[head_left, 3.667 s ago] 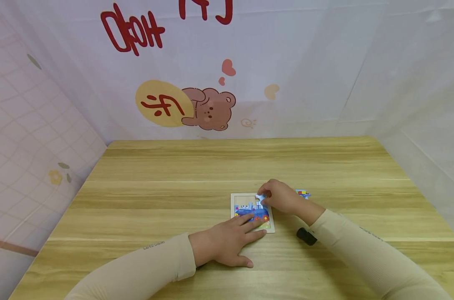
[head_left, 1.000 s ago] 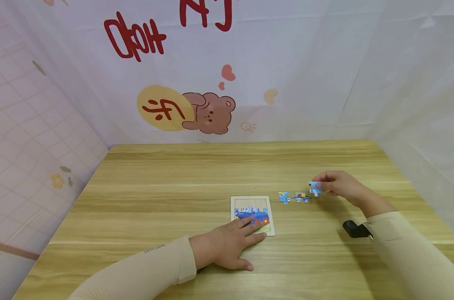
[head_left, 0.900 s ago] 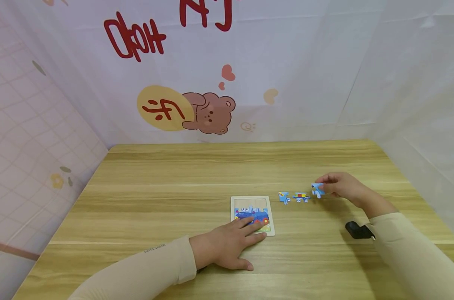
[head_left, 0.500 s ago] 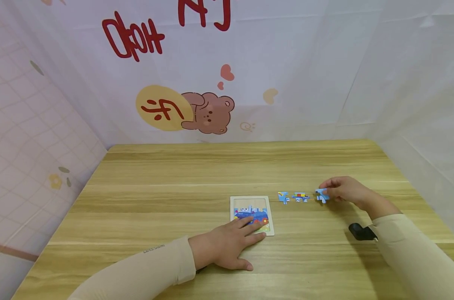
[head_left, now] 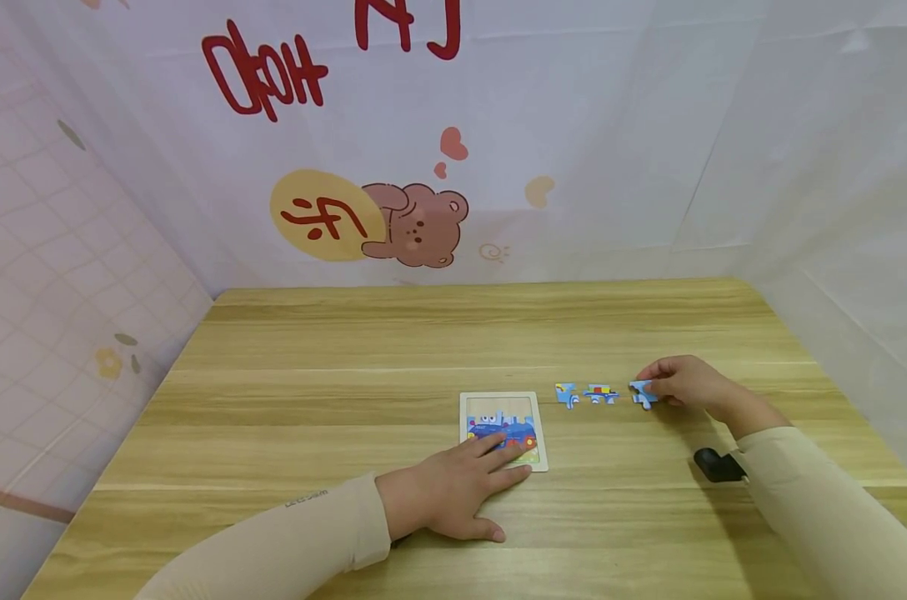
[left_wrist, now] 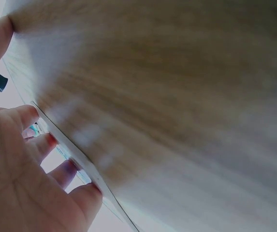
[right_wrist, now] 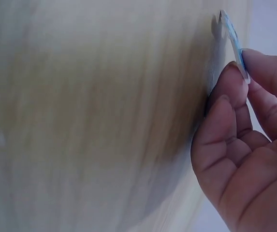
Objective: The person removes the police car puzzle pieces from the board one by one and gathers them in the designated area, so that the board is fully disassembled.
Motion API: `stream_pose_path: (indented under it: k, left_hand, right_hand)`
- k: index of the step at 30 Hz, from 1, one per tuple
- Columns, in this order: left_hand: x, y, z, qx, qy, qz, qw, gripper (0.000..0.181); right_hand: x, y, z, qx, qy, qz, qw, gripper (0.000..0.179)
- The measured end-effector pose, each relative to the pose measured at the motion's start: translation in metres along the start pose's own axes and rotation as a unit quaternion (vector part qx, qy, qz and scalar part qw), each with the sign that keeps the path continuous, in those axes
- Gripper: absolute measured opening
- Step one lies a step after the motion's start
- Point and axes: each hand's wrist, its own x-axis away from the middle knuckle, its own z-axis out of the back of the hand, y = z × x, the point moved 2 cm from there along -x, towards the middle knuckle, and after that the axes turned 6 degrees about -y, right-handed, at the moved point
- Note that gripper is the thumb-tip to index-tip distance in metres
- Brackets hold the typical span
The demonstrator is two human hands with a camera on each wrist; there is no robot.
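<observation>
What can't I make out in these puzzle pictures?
Head: some of the framed puzzle, under the left hand.
Head: right side of the held piece, behind the right hand.
Head: topmost red lettering, cut off by the upper edge.
Right wrist: the held piece's print, nearly edge-on.

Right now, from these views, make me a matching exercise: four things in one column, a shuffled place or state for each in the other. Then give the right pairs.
1. puzzle tray
2. puzzle piece with red and yellow blocks
3. puzzle piece farthest from the tray
4. printed bear

A. on the backdrop
B. pinched in the right grip
C. partly covered by the left grip
D. on the table, middle of three

Pairs: 1-C, 2-D, 3-B, 4-A
</observation>
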Motion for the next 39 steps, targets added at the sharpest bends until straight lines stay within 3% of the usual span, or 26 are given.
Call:
stream_pose_path:
  k: [13,39]
  left_hand:
    - [-0.001,0.000,0.000,-0.004,0.001,-0.003,1.0000,0.076]
    - [-0.001,0.000,0.000,0.014,0.001,-0.001,0.9999,0.077]
  right_hand:
    - [-0.002,-0.003,-0.006,0.049,0.038,0.009,0.9980,0.023]
    - [-0.003,-0.012,-0.008,0.142,0.066,0.017,0.9875,0.015]
